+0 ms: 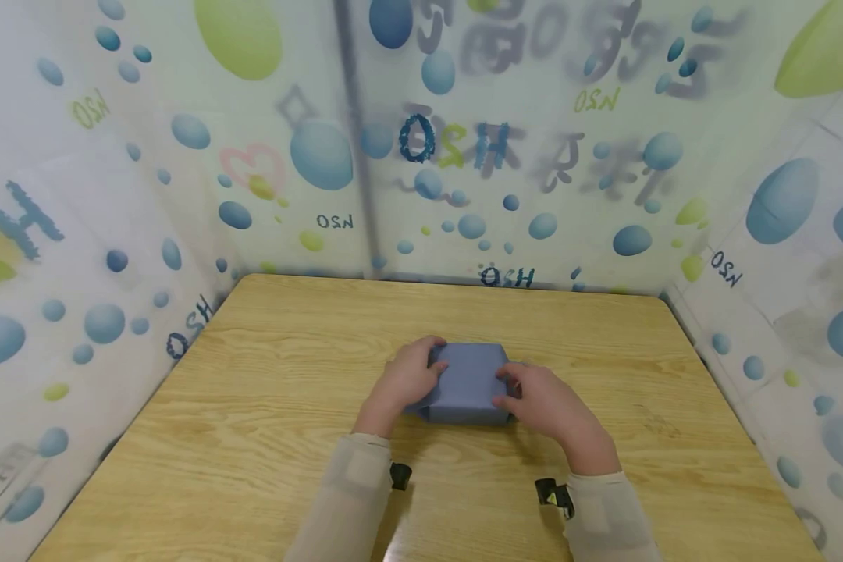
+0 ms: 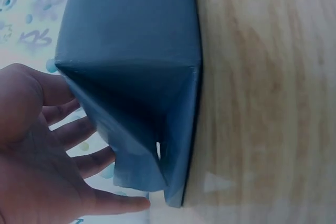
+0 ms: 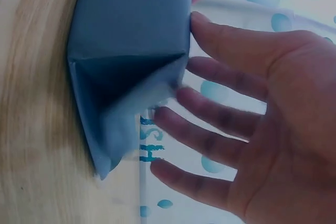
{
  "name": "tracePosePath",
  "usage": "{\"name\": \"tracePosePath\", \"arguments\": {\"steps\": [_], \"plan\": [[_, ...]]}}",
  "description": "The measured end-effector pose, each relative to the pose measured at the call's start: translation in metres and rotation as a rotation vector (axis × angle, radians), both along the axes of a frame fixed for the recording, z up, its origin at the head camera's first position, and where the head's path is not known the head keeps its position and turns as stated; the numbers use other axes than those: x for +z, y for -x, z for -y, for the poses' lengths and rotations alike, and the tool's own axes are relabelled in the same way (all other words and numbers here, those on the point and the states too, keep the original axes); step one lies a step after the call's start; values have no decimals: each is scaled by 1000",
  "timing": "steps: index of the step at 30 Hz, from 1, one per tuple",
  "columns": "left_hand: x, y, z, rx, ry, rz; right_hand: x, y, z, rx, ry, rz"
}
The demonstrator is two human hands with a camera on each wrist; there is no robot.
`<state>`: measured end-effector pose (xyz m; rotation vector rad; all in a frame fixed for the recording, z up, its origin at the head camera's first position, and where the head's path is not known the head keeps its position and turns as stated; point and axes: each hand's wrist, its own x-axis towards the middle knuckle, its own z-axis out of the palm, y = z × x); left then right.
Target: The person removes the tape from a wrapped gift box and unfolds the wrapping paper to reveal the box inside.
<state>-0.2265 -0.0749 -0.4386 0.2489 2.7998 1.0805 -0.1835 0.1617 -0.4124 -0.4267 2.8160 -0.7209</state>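
Observation:
A box-shaped packet wrapped in blue-grey paper (image 1: pixel 469 375) lies on the wooden table between both hands. At its left end the left hand (image 1: pixel 409 376) rests with its thumb by the top edge. The left wrist view shows that hand's fingers loosely extended against the upper paper flap (image 2: pixel 134 166), which stands a little apart from the lower one. Beside the right end is the right hand (image 1: pixel 537 394). In the right wrist view its thumb touches the packet's top edge, while its spread fingers lie along the right end's upper flap (image 3: pixel 142 100), partly blurred.
The wooden table (image 1: pixel 288 351) reaches back to a wall (image 1: pixel 548 195) printed with blue and green bubbles and lettering. Side walls with the same print flank it. A small black device (image 1: pixel 400 476) sits at the left wrist, another black device (image 1: pixel 555 496) at the right.

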Motion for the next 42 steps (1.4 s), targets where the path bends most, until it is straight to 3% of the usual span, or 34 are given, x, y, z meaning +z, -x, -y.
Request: {"name": "tracePosePath", "arguments": {"steps": [4,15,29,34,39,42], "plan": [[-2,0,-3,19,-15,9,-4,1,0,14,17,-31],[1,-5,-9,75,23,39,-13,3,5,42,111,82],[-5,-4,-9,52,54,-28,-19,8,2,7,180,132],[-7,5,-12,59,66,-32,-27,17,-1,1,208,117],[-9,21,-15,64,95,-79,-33,33,-6,-5,246,124],[-11,31,-17,60,90,-67,-34,42,-9,11,246,134]]}}
